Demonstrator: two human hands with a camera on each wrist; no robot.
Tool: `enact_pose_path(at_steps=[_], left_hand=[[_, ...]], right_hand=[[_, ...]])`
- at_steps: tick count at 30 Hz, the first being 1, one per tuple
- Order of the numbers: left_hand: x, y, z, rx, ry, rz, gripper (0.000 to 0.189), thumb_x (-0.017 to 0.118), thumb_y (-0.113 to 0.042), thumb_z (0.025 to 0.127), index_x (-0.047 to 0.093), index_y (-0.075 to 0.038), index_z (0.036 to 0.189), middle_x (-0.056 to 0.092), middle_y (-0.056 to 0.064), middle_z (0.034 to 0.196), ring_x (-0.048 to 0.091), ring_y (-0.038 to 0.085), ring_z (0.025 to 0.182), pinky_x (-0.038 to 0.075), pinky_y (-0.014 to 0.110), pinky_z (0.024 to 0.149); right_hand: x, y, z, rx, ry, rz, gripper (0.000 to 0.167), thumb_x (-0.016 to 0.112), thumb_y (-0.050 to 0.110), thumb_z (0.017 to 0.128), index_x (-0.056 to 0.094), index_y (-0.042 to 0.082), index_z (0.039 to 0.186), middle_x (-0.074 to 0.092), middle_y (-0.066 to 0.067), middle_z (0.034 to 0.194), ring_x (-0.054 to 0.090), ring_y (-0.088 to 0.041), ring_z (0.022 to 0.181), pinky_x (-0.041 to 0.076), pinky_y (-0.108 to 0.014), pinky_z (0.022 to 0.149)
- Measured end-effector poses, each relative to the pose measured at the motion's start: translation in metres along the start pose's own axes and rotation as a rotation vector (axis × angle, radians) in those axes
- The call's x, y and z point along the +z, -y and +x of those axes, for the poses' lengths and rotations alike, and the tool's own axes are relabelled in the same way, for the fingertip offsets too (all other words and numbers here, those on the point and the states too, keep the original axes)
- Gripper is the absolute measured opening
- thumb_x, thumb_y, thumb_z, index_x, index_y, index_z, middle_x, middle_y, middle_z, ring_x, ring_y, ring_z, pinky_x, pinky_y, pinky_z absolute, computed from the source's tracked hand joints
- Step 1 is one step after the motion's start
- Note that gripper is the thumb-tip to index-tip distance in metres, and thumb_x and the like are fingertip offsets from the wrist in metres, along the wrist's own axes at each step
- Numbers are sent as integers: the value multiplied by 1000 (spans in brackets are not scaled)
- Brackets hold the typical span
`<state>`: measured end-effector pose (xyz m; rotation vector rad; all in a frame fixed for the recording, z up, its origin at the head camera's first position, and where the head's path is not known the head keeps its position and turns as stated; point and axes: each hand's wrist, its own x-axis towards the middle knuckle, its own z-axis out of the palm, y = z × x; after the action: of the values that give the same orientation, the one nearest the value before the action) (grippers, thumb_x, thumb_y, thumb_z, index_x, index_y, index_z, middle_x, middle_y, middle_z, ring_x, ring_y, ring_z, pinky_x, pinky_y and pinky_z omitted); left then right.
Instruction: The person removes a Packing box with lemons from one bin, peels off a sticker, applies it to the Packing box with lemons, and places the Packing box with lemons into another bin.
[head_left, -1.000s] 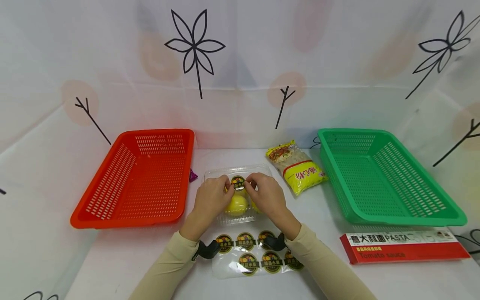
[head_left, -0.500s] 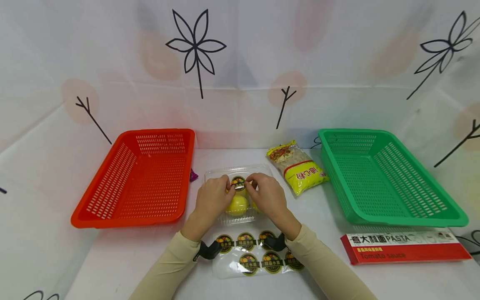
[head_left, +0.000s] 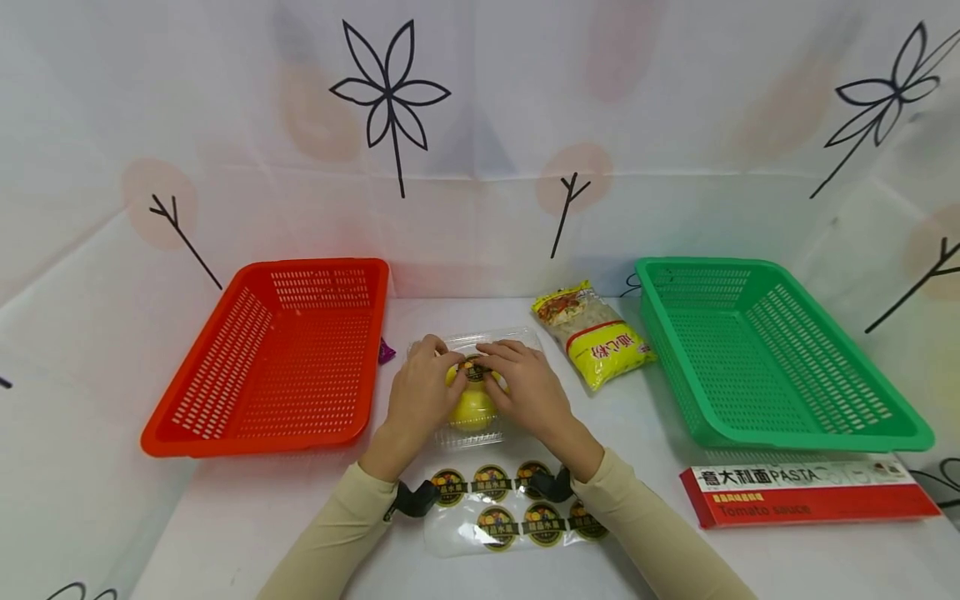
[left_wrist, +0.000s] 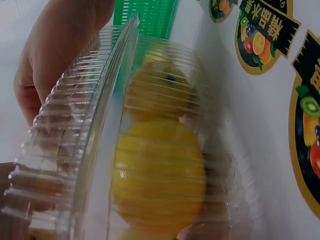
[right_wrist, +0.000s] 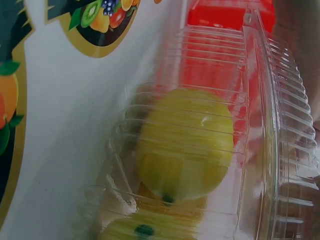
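Observation:
A clear plastic clamshell box (head_left: 468, 439) lies closed on the white table with yellow fruit (head_left: 472, 412) inside. A round black fruit label (head_left: 474, 369) sits on its lid. From the left, my left hand (head_left: 422, 390) touches the lid and the label's edge, its fingers lightly bent. My right hand (head_left: 531, 390) rests on the lid from the right, fingers spread over the label's other side. In the left wrist view, yellow fruits (left_wrist: 157, 172) show through the box's ribbed wall; the right wrist view has a fruit with a green stem spot (right_wrist: 185, 142).
A sheet of matching labels (head_left: 495, 528) lies before the box. A red basket (head_left: 258, 446) stands left, with a purple packet (head_left: 386, 351) beside it. On the right are a yellow pasta bag (head_left: 600, 342), a green basket (head_left: 810, 440) and a red pasta box (head_left: 817, 504).
Both hands pinched the label's edges before. Now the fingers have let go and spread out over the label and lid. The box and surrounding things stay put.

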<state>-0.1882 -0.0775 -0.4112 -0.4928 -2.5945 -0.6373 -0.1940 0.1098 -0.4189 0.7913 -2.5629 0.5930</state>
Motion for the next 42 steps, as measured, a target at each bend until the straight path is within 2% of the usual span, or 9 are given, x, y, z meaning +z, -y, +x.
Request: enact_pose_path(at_steps=[4,10,18,25,29,33,37,42], left_hand=[[1,3,1,32,2,20,17,80,-15,91,83,-5,104,64,16,111,59,34,98,59,44,78],[0,5,2,66,16,37,17,79,-12,91,83,-6,107,68,17,118,60,39,111,52,53,91],[0,7,4,138,6,-11,16,79,-6,90,82,-3,105,69,20,116,60,42,111,47,56,102],[1,6,4,151,53,-76,16,77,-2,90,82,-3,105,67,20,116,59,41,114,48,53,103],[2,6,3,151,38,-84,13,78,-5,90,81,0,101,68,20,115,61,39,112,50,52,102],[0,5,3,142,27,-69,13,79,-6,90,81,2,100,69,21,115,63,39,112,51,51,101],[-4,4,4,126,36,-47,12,80,-6,89,82,2,99,69,21,116,63,39,111,52,49,100],[-8,7,2,98,46,-19,8,82,-5,88,83,-1,95,69,21,116,63,38,110,52,47,100]], right_hand=[[0,0,0,19,23,4,25,72,15,97,78,10,121,68,-5,135,57,-30,130,44,-59,104],[0,0,-2,31,7,23,23,71,16,97,80,10,118,68,-6,134,56,-33,130,41,-60,107],[-2,1,-4,43,1,43,23,70,18,97,81,8,114,69,-7,133,56,-35,130,40,-62,107],[-2,-1,-8,-35,-34,46,25,71,17,96,80,6,116,72,-5,126,61,-30,125,46,-56,101],[1,-3,-10,-106,-30,34,28,68,19,97,79,6,120,72,-5,126,62,-30,124,47,-54,101],[2,-3,-10,-126,-40,-4,29,67,21,97,79,7,119,73,-5,124,63,-29,123,48,-52,100],[2,-4,-10,-128,-83,-46,25,67,21,95,82,8,110,76,-4,116,67,-29,116,51,-52,96],[3,-4,-11,-161,-184,-57,21,67,17,92,84,8,84,79,-5,97,72,-28,101,59,-47,85]])
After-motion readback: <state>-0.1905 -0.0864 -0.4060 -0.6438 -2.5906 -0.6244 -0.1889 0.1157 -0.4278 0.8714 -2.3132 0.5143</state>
